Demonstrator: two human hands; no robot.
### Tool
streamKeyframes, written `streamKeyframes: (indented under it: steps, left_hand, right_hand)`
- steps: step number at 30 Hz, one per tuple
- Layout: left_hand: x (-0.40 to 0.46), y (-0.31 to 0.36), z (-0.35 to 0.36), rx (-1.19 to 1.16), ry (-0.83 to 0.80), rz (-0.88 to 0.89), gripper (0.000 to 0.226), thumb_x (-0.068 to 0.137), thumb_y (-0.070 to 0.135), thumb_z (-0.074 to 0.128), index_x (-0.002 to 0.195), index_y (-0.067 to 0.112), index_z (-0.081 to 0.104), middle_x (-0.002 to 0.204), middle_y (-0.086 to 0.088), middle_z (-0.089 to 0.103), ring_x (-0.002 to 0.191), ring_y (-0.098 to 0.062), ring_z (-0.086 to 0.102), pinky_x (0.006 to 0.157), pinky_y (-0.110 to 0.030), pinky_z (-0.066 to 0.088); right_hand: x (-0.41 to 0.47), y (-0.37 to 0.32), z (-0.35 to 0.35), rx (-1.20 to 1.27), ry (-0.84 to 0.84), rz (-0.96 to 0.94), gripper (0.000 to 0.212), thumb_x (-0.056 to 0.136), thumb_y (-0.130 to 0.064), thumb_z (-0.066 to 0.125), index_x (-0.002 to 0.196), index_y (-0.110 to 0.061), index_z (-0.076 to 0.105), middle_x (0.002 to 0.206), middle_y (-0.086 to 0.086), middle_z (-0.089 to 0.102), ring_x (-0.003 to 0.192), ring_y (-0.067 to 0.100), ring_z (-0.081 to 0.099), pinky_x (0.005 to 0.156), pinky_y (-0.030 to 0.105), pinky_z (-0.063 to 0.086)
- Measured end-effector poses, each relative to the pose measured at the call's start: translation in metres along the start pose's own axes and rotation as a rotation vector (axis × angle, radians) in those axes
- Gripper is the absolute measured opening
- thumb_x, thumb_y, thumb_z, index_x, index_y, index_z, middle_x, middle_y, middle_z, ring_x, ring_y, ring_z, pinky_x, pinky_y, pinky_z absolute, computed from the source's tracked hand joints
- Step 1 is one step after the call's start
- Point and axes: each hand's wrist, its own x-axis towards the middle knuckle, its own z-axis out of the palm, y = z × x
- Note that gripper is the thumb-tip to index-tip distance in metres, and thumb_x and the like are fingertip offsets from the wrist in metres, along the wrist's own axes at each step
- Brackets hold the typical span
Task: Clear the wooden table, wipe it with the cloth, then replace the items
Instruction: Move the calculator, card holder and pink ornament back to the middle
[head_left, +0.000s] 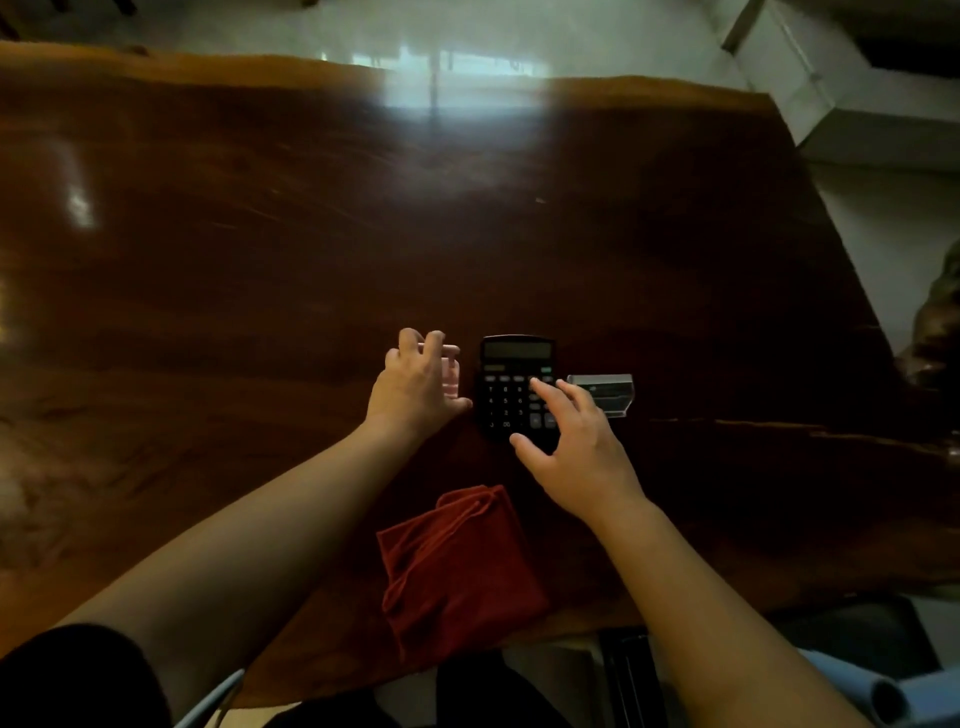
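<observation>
A black calculator (511, 382) lies flat on the dark wooden table (260, 249). My right hand (576, 447) hovers over its lower right corner, fingers spread, fingertips on or just above the keys. Left of the calculator stands a small clear block-like object (451, 371), partly hidden by my left hand (418, 384), whose fingers curl around it. A clear plastic holder (605, 392) sits right of the calculator. A folded red cloth (457, 566) lies near the table's front edge, between my forearms.
The table's right edge runs diagonally, with pale floor and a white cabinet (810, 78) beyond it. A chair (872, 675) with blue parts sits below the front edge at lower right. Window glare reflects at the table's far middle.
</observation>
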Motion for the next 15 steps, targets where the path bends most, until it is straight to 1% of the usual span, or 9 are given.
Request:
streamKeyframes:
  steps: [5,8,12,14,15]
  left_hand:
    - [0.0,0.006,0.012,0.054,0.001,0.003,0.094,0.066,0.05,0.089,0.139,0.018,0.039,0.135,-0.013,0.039,0.11,-0.033,0.052,0.078,-0.042,0.056]
    - [0.001,0.008,0.015,0.042,0.005,-0.012,0.092,0.066,0.051,0.089,0.137,0.019,0.04,0.134,-0.013,0.039,0.11,-0.033,0.052,0.078,-0.041,0.055]
    - [-0.001,0.008,0.016,0.03,-0.019,-0.029,0.095,0.065,0.055,0.088,0.139,0.022,0.038,0.137,-0.012,0.038,0.114,-0.033,0.053,0.079,-0.041,0.055]
    - [-0.004,0.006,0.014,0.033,-0.021,-0.032,0.102,0.065,0.06,0.085,0.144,0.024,0.033,0.143,-0.011,0.036,0.119,-0.034,0.052,0.082,-0.044,0.056]
    - [-0.005,0.006,0.012,0.044,-0.015,-0.038,0.106,0.065,0.063,0.084,0.148,0.025,0.03,0.147,-0.01,0.035,0.123,-0.034,0.05,0.085,-0.047,0.056]
  right_hand:
    - [-0.002,0.012,0.005,0.03,-0.024,-0.001,0.073,0.09,-0.05,0.067,0.153,-0.037,0.032,0.158,-0.001,0.031,0.141,0.02,0.033,0.101,0.042,0.045]
    - [-0.004,0.015,0.009,0.03,-0.034,-0.01,0.073,0.09,-0.05,0.066,0.153,-0.036,0.032,0.158,-0.001,0.032,0.141,0.021,0.034,0.101,0.042,0.046]
    - [-0.007,0.019,0.011,0.031,-0.05,-0.011,0.074,0.09,-0.05,0.066,0.153,-0.037,0.031,0.157,-0.002,0.032,0.14,0.02,0.034,0.101,0.042,0.046]
    - [-0.009,0.02,0.011,0.028,-0.056,-0.019,0.074,0.09,-0.05,0.066,0.154,-0.036,0.031,0.157,-0.002,0.031,0.14,0.02,0.034,0.1,0.042,0.047]
    - [-0.01,0.021,0.011,0.027,-0.058,-0.024,0.074,0.09,-0.05,0.066,0.154,-0.036,0.031,0.157,-0.002,0.031,0.14,0.02,0.034,0.1,0.042,0.047]
